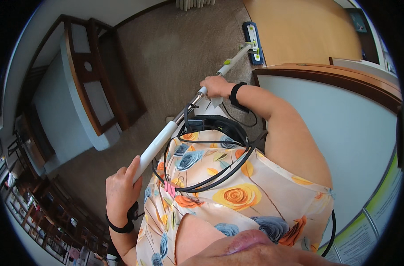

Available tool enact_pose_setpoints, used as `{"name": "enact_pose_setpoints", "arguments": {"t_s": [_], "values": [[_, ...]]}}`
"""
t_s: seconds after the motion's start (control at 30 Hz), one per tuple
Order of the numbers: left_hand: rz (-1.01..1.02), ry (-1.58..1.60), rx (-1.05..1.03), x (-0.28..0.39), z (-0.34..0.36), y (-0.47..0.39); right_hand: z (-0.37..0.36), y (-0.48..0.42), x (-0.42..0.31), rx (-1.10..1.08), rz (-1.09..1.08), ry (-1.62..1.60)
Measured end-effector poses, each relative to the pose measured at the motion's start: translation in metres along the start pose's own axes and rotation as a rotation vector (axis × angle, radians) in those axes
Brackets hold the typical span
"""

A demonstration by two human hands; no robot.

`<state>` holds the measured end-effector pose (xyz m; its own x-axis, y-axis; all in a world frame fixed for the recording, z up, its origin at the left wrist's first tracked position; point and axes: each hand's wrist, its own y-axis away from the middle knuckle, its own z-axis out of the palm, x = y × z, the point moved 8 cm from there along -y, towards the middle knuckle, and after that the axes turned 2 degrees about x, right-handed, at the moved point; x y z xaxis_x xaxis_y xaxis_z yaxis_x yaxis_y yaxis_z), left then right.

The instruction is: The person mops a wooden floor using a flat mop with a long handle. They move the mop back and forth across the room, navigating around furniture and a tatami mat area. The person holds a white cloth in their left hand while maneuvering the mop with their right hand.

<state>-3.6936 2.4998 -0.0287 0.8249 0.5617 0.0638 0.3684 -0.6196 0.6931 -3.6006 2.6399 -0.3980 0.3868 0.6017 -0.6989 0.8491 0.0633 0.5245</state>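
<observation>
Both of my hands hold the long white-and-metal pole (155,149) of a flat mop. My left hand (122,186) is wrapped around the top end of its white grip. Farther down the pole, my right hand (216,87) grips it near a white collar. The mop head (253,43) is at the far end, with a dark blue pad and a white plate with green clips. It rests on the brown floor along the border of a light tan surface (301,33). Black bands circle both my wrists.
A wood-framed opening (95,76) stands on the left. To the right is a pale panel (325,123) with dark wooden trim. Wooden furniture (55,212) fills the lower left. Black cables (218,179) hang across my flowered top, held by a pink binder clip (169,189).
</observation>
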Motion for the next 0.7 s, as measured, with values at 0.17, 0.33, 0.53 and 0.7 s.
{"name": "enact_pose_setpoints", "arguments": {"t_s": [0.17,0.33,0.53,0.7], "values": [[-0.075,0.017,-0.075,0.009,0.011,0.006,0.014,0.004,0.008,-0.014,0.004,-0.016],[-0.045,-0.003,-0.049,0.003,0.003,0.008,0.018,0.002,-0.004,-0.075,-0.011,-0.031],[-0.089,-0.003,-0.021,0.000,-0.008,0.009,0.018,-0.011,-0.014,-0.130,-0.100,-0.059],[-0.145,0.011,0.049,-0.020,-0.005,0.022,0.001,-0.017,-0.027,-0.151,-0.079,-0.008]]}}
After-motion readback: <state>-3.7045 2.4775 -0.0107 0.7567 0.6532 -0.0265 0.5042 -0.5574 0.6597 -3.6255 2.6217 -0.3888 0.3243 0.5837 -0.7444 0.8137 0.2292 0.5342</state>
